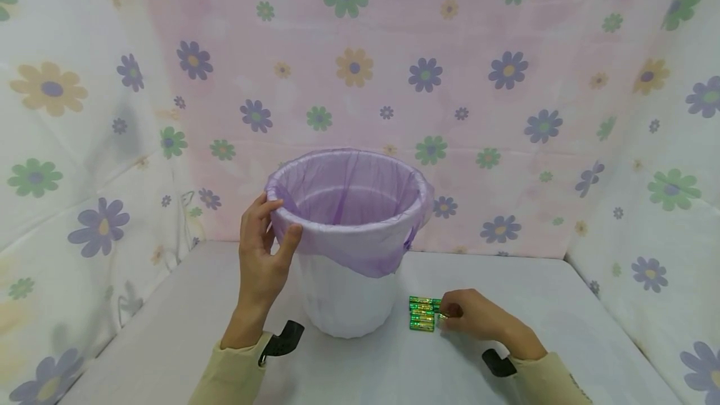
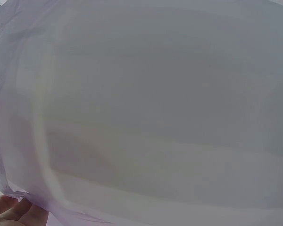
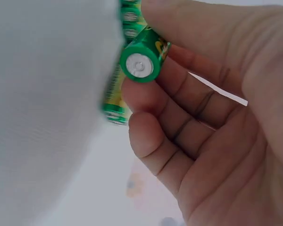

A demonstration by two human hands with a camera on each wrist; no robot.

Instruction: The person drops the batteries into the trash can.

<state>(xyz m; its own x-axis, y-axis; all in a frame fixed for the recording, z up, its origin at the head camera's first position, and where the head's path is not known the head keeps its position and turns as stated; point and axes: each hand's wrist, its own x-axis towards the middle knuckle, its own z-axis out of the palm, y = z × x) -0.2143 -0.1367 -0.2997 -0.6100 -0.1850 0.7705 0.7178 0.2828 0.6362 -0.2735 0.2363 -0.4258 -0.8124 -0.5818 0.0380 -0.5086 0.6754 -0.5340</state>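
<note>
A white trash bin (image 1: 343, 292) stands upright, lined with a purple plastic bag (image 1: 349, 245) folded over its rim. At the rim's left side my left hand (image 1: 264, 267) grips the bin through the bag. In the left wrist view, the bin's lined wall (image 2: 155, 103) fills most of the picture, with the left fingers (image 2: 26, 214) at the lower left corner. To the right of the bin lie several green-and-gold batteries (image 1: 422, 314) side by side. My right hand (image 1: 478, 314) is beside them, and its thumb and fingers pinch a green battery (image 3: 140, 63).
The bin and batteries are on a white tabletop (image 1: 506, 286). Behind it hangs a pink flowered cloth (image 1: 388, 36). White flowered cloths close off the left and right sides. Both wrists carry black straps or mounts (image 1: 284, 338).
</note>
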